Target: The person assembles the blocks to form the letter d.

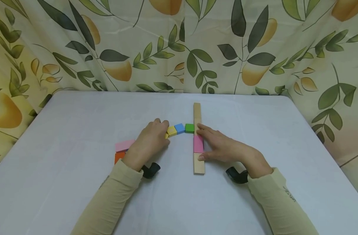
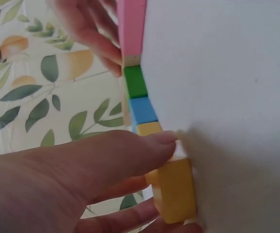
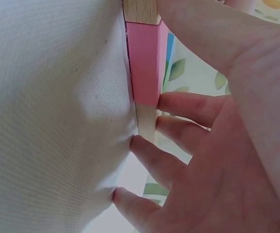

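Observation:
My left hand (image 1: 149, 140) pinches a yellow block (image 2: 176, 189) between its thumb and fingers, at the end of a short line of small blocks. Along that line toward the right come another yellow block (image 1: 171, 131), a blue block (image 1: 179, 128) and a green block (image 1: 189, 128). The green one meets a long straight row of plain wooden blocks (image 1: 199, 164) with a pink block (image 1: 198, 144) in it. With spread, nearly straight fingers, my right hand (image 1: 223, 145) touches the row's right side, thumb at the near plain block.
Left of the left hand, a light pink block (image 1: 124, 145) and an orange block (image 1: 119, 157) lie partly hidden by the wrist. All lie on a white-covered table (image 1: 240, 114). A leaf-patterned curtain (image 1: 208, 49) hangs behind and at both sides.

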{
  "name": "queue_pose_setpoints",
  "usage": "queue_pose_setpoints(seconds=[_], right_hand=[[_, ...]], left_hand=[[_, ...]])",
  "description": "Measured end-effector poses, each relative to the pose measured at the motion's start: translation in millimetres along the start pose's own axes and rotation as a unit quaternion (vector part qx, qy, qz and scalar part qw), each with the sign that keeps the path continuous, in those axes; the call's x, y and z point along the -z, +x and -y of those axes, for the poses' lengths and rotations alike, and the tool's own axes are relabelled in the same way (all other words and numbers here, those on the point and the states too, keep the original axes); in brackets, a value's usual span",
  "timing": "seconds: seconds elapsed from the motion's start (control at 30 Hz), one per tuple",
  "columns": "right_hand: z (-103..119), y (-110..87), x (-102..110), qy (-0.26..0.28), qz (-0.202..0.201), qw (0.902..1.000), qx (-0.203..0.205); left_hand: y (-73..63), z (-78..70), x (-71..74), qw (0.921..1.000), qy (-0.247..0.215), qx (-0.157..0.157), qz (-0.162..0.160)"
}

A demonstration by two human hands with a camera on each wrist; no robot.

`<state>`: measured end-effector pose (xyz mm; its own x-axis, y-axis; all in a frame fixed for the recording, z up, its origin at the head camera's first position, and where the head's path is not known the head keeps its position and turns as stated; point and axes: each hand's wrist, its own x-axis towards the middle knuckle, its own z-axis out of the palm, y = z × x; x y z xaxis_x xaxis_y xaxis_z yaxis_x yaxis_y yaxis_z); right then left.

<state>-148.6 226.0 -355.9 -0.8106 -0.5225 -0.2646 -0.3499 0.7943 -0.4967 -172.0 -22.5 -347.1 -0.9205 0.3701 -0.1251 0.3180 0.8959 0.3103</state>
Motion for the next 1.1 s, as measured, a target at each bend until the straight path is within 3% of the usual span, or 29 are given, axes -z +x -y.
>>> queue_pose_setpoints(seconds=[0.17, 0.5, 0.73, 0.97, 1.1], right_hand=[[0.2, -0.2, 0.4, -0.001, 0.000, 1.0000, 0.003], [0.1, -0.2, 1.0, 0.003, 0.000, 1.0000, 0.004], [0.7, 1.1, 0.0, 0.002, 0.002, 1.0000, 0.007], [0.9, 1.4, -0.1, 0.000, 0.000, 1.0000, 0.002], [0.8, 1.0, 0.2, 0.000, 0.001, 1.0000, 0.000]], left_hand=[[0.2, 0.2, 4.8, 0.9996, -0.009, 0.000, 0.028], [-2.4, 3.9, 11.5, 0.9992, -0.019, 0.003, 0.035], [-10.6, 15.6, 28.7, 0.9991, -0.028, 0.021, 0.022], [-22.8, 28.7, 41.3, 1.0000, -0.004, -0.003, -0.005], [-29.3, 38.5, 46.2, 1.0000, 0.006, -0.002, -0.006]])
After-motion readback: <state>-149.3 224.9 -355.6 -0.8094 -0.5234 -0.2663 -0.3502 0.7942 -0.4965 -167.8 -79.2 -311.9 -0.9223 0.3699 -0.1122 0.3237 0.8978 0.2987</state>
